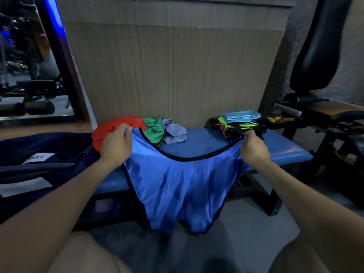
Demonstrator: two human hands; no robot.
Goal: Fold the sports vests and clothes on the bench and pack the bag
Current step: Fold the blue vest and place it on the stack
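Your left hand (116, 143) is curled around one shoulder strap of the blue vest (177, 186), fingers closed over the fabric at about 9 o'clock of the garment's neckline. Your right hand (254, 149) pinches the other strap at about 3 o'clock, knuckles toward you. Between your two hands the vest is stretched wide and held up in front of the bench (275, 150), its black-trimmed neckline sagging in a curve and its body hanging down past the front edge of the seat toward the floor. Just beyond your left hand, at 11 o'clock, a red vest (110, 129) lies crumpled on the bench, touching a green vest (154, 129) beside it. Next along, at 12 o'clock, a pale lilac garment (175, 133) lies bunched up, close to the green one. Past your right hand, at 1 o'clock, a folded stack (239, 123) sits at the back of the bench, with a light blue piece on top and lime, pink, orange and black edges showing beneath; your right knuckles are very near its front edge. Off at 9 o'clock, left of the bench, the dark navy bag (39, 154) lies open with a white label showing. At 2 o'clock stands a black gym machine (315, 52) with a padded seat back.
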